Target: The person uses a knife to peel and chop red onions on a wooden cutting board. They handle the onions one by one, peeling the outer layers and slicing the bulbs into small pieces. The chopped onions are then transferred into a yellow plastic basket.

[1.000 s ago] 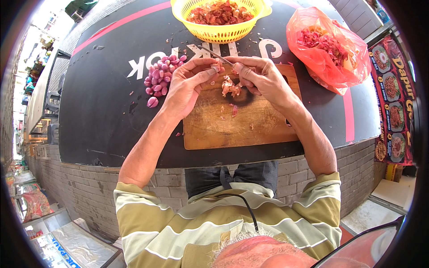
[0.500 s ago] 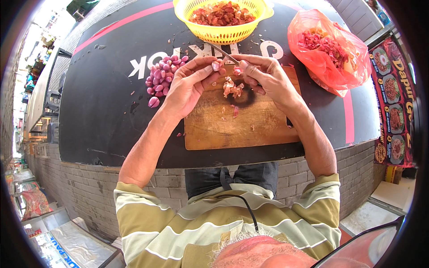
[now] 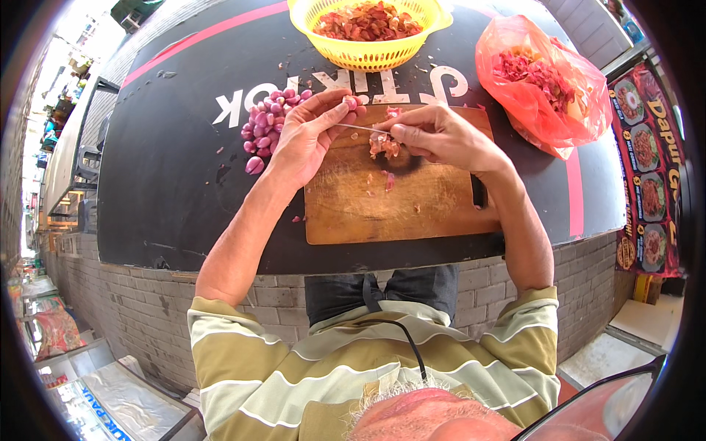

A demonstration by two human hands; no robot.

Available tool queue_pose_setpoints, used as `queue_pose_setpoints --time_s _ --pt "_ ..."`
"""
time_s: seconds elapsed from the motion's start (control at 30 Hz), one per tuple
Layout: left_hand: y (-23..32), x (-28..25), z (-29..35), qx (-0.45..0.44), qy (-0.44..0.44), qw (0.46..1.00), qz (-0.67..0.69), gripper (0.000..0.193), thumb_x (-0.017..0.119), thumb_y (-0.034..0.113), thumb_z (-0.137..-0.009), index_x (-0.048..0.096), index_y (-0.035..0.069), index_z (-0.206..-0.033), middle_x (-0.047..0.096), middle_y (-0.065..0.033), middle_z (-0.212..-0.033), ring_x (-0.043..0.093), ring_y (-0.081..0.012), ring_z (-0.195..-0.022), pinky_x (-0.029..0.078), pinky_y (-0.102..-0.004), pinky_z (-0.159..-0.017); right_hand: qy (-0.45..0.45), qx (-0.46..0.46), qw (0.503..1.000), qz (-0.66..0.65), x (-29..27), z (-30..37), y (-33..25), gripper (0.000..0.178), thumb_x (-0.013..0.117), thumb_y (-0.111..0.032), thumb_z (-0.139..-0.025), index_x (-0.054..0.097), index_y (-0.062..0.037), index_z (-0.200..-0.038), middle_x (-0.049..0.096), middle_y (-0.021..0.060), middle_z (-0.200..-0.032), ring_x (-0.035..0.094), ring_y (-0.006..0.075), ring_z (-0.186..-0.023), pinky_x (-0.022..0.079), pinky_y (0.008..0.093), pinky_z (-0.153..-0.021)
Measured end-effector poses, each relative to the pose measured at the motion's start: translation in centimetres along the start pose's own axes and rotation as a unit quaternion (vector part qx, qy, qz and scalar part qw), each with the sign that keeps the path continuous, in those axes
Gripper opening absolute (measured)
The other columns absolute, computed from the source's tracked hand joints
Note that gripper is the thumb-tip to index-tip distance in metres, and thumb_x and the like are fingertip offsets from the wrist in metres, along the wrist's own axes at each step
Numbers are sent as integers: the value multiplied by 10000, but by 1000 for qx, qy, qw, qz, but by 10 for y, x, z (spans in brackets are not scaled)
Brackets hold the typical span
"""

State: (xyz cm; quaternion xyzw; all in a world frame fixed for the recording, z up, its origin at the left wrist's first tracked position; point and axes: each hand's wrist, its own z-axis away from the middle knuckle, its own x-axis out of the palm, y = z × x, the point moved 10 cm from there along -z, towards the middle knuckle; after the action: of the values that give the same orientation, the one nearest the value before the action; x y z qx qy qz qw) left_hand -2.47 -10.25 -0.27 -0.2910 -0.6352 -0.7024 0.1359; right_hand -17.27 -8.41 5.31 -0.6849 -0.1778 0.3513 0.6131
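Between the thumb and fingers of my left hand [image 3: 309, 140] is a small pinkish shallot [image 3: 351, 104]. My right hand [image 3: 445, 136] is closed round a knife, its thin blade [image 3: 363, 128] pointing left toward the shallot; the handle is hidden in my fist. Both hands hover over the far part of a wooden cutting board [image 3: 390, 209]. Under the blade and my right fingers lies a small heap of papery skins [image 3: 384, 145], with a few scraps nearer me. Just left of my left hand sits a pile of peeled purple shallots [image 3: 262, 125].
A yellow plastic basket [image 3: 360, 55] full of brown-red skins stands at the far side of the black table [image 3: 184, 184]. To its right rests an open red plastic bag [image 3: 515, 125] holding pink skins. A food banner [image 3: 647, 169] hangs past the table's right end.
The knife has swung from pointing away to lying nearly level, its blade now toward the shallot. My right hand has turned and come slightly nearer; my left still holds the shallot.
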Motion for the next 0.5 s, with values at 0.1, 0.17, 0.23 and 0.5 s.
queue_pose_setpoints --time_s 0.1,0.17,0.23,0.5 --pt "-2 2 1 -10 7 1000 -12 241 590 4 -950 647 -42 -1181 692 -162 -1119 690 -213 -1014 573 -293 -921 -6 -21 998 56 5 -2 8 369 613 -225 -981 625 -14 -1284 715 54 -942 614 89 -786 505 243 -722" --pt "-3 2 3 -16 8 999 -30 246 593 5 -947 646 -45 -1182 693 -160 -1117 694 -214 -1005 575 -304 -922 24 -30 999 -21 8 0 4 395 623 -195 -972 594 -28 -1329 712 64 -941 618 89 -806 509 252 -732" --pt "-3 6 5 -20 -8 999 -37 252 599 8 -941 647 -45 -1184 694 -156 -1119 696 -211 -1001 576 -311 -924 55 -43 998 -6 5 0 -5 417 621 -169 -970 565 -38 -1362 712 72 -939 617 90 -813 507 266 -726" --pt "-3 8 7 -2 0 1000 -26 221 625 3 -922 673 -43 -1132 712 -143 -1073 695 -185 -997 569 -299 -932 129 -55 983 116 -3 -2 -1 389 606 -164 -970 585 -75 -1348 716 109 -894 637 130 -765 511 304 -693"
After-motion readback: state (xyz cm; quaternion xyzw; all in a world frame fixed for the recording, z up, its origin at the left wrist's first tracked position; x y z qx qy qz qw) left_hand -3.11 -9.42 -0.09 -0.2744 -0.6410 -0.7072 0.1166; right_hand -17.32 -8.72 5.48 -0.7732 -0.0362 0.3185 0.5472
